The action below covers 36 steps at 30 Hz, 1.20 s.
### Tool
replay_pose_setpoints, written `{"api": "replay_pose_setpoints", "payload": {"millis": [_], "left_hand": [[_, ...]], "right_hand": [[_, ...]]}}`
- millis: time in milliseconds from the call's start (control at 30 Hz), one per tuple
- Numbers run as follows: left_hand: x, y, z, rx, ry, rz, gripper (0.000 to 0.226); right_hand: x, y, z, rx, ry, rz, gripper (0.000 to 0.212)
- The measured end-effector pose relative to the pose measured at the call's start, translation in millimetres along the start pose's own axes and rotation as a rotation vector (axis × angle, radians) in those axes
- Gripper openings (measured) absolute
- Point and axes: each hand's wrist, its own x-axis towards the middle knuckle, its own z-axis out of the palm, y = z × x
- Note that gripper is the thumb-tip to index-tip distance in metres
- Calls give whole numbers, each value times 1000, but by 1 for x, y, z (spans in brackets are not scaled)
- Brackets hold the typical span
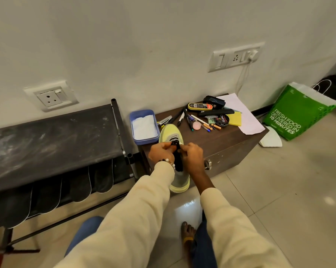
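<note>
As left hand and right hand pinch the shoe lace, blue tub holding white cloth

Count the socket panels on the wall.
2 socket panels. One low on the left, above the black rack; the other higher on the right, above the wooden box. None looks hidden.

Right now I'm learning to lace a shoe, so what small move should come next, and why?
Probably pull the black lace taut across the yellow shoe: the left hand and right hand both pinch it over the shoe's middle, on the brown box.
</note>
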Motion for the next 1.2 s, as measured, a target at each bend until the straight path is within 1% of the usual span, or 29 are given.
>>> {"api": "replay_pose_setpoints", "payload": {"millis": [67, 200, 267, 367, 400, 467, 533, 600, 667, 733, 800, 867, 933, 1000, 1033, 1133, 1200], "left_hand": [[0, -5, -1, 111, -27, 92, 25], [0, -11, -5, 288, -60, 225, 25], [-2, -11, -7, 345, -66, 278, 26], [-5, -13, -8, 360, -84, 294, 29], [-7, -14, -8, 357, -96, 301, 27], [-8, -14, -11, 330, -112, 310, 23], [-4, -12, -14, 328, -136, 317, 26], [3, -10, -15, 388, -166, 326, 16], [10, -9, -15, 454, -173, 321, 10], [16, -11, -13, 510, -164, 321, 9], [17, -12, -11, 534, -145, 327, 15], [20, -15, -6, 592, -123, 375, 19], [22, -16, -1, 694, -108, 435, 27], [25, -17, 4, 797, -107, 464, 35], [26, -17, 7, 834, -110, 462, 35], [28, -17, 13, 883, -100, 410, 30], [30, -20, 16, 912, -84, 403, 30]], "right_hand": [[-1, 2, 2, -81, -21, -61, 30], [-2, 4, 5, -137, -11, -143, 31], [-1, 6, 9, -98, 4, -153, 28], [2, 6, 13, 164, 54, 7, 14], [4, 6, 12, 216, 67, 45, 14], [5, 7, 8, 142, 54, 12, 15], [4, 8, 5, -35, 78, -101, 18], [5, 12, 7, -243, 88, -246, 23], [6, 12, 9, -311, 55, -249, 26], [8, 11, 11, -300, 45, -199, 28], [10, 8, 12, -273, 45, -155, 29], [10, 6, 12, -227, 46, -136, 29], [9, 5, 11, -202, 32, -174, 28], [12, 7, 14, -180, -1, -224, 22], [11, 8, 14, -176, -11, -242, 19], [14, 17, 19, -239, -11, -332, 25], [16, 22, 18, -106, 8, -278, 22]]}}
